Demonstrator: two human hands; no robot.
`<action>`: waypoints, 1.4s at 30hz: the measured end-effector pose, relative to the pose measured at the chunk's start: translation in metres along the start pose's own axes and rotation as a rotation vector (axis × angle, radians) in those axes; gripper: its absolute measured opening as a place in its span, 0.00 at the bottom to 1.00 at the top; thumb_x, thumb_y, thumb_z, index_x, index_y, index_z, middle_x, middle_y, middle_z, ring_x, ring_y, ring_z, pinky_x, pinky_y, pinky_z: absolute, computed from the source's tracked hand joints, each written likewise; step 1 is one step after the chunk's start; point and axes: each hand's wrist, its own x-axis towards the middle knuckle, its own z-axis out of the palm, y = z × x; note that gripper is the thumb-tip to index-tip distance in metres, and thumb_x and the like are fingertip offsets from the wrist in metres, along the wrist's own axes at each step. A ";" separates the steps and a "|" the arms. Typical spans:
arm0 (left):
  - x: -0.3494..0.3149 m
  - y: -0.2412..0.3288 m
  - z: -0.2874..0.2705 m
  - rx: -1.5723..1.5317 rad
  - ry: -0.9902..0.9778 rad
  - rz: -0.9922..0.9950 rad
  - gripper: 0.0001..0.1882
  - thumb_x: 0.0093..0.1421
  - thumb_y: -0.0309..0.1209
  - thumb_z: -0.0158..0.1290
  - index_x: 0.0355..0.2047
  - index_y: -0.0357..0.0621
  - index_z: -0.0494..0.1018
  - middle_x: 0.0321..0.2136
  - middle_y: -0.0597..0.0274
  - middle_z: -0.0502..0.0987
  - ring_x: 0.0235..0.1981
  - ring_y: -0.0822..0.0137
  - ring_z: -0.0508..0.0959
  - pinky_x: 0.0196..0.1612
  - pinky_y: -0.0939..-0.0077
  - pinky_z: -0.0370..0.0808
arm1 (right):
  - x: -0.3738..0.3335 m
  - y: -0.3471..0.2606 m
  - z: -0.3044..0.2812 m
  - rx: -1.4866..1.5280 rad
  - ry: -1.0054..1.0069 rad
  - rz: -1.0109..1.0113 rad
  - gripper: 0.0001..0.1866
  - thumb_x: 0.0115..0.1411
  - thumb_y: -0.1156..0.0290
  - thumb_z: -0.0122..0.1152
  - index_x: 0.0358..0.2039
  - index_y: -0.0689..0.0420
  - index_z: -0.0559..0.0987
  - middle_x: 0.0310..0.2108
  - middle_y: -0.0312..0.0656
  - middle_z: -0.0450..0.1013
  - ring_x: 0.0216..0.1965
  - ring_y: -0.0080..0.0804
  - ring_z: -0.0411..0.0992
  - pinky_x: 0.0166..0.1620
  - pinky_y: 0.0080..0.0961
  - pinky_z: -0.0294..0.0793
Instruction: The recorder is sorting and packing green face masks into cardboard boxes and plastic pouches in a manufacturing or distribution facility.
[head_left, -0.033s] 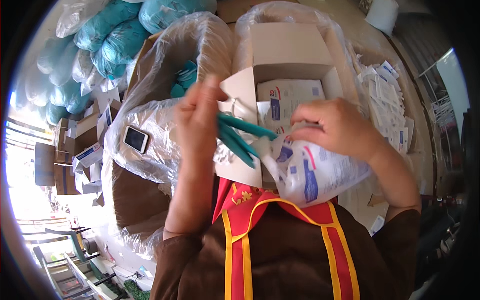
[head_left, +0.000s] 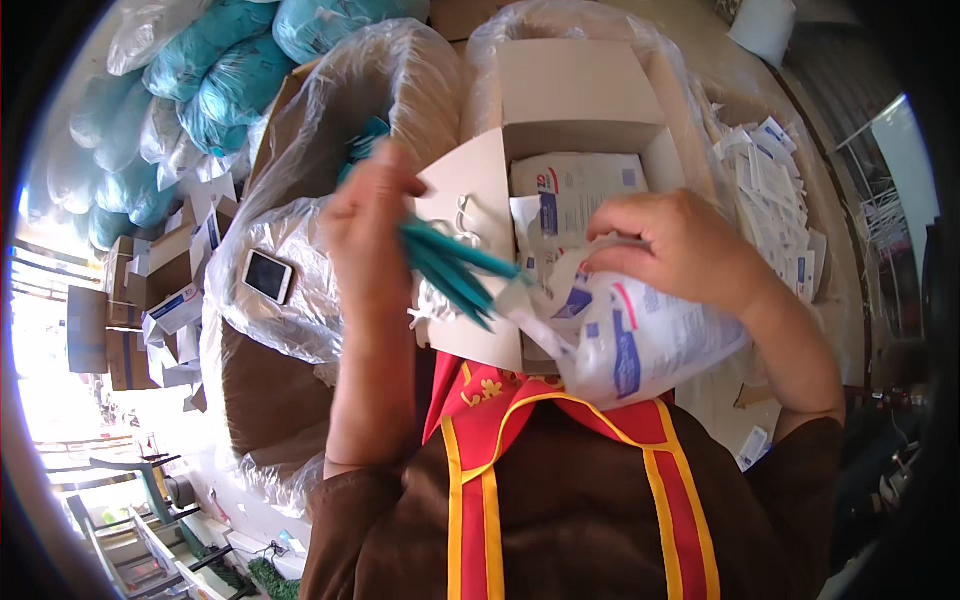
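My left hand (head_left: 372, 215), slightly blurred, is closed round a bunch of teal folded strips (head_left: 450, 265). Their far ends point right, toward the mouth of a clear plastic bag. My right hand (head_left: 665, 250) pinches the top of this plastic bag (head_left: 650, 345), which has blue and red print and whitish contents. A whitish strip (head_left: 540, 325) hangs between the teal pieces and the bag. Behind the bag stands an open cardboard box (head_left: 580, 85) holding similar printed packets (head_left: 590, 185). White cords (head_left: 462, 225) lie by its left flap.
To the left, a plastic-lined carton (head_left: 330, 110) holds more teal pieces (head_left: 370, 135). A phone (head_left: 268, 276) lies on plastic sheeting. Full teal bags (head_left: 240, 85) are piled at far left, above cardboard boxes (head_left: 130, 330). Many white packets (head_left: 765, 170) lie in a carton at right.
My left hand has moved a little left with the teal strips, drawing their ends away from the bag. My right hand and the bag have barely shifted.
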 end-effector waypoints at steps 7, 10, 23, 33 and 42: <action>0.017 0.035 -0.072 -0.595 0.127 0.034 0.23 0.71 0.42 0.45 0.19 0.48 0.57 0.17 0.65 0.61 0.19 0.72 0.62 0.28 0.73 0.66 | 0.024 0.047 0.023 -0.201 -0.416 0.235 0.22 0.51 0.57 0.69 0.43 0.57 0.79 0.35 0.51 0.78 0.39 0.47 0.77 0.43 0.38 0.74; 0.013 0.040 -0.092 -0.497 0.069 0.036 0.23 0.71 0.42 0.45 0.19 0.48 0.56 0.17 0.64 0.61 0.19 0.72 0.60 0.29 0.72 0.68 | 0.036 0.066 0.056 -0.311 -0.591 0.275 0.28 0.49 0.55 0.71 0.47 0.59 0.78 0.38 0.53 0.78 0.42 0.50 0.77 0.47 0.39 0.73; -0.005 0.016 -0.034 -0.042 -0.133 -0.082 0.11 0.61 0.30 0.57 0.22 0.41 0.73 0.18 0.69 0.71 0.18 0.81 0.66 0.23 0.85 0.60 | 0.027 0.058 0.055 -0.073 -0.556 0.356 0.18 0.50 0.61 0.70 0.38 0.59 0.80 0.33 0.51 0.78 0.40 0.47 0.77 0.42 0.41 0.74; -0.018 0.010 0.031 0.278 -0.711 -0.144 0.11 0.59 0.29 0.59 0.41 0.36 0.78 0.28 0.68 0.77 0.28 0.80 0.71 0.31 0.84 0.68 | -0.011 -0.002 -0.002 -0.263 0.049 0.015 0.11 0.55 0.67 0.65 0.35 0.55 0.76 0.26 0.46 0.77 0.29 0.48 0.77 0.32 0.39 0.74; -0.022 0.031 0.055 0.460 -0.669 0.304 0.06 0.56 0.23 0.56 0.35 0.41 0.79 0.29 0.51 0.80 0.31 0.55 0.82 0.34 0.70 0.77 | -0.005 0.004 -0.013 0.028 0.026 -0.041 0.11 0.54 0.68 0.66 0.38 0.53 0.78 0.27 0.47 0.78 0.30 0.46 0.77 0.34 0.36 0.74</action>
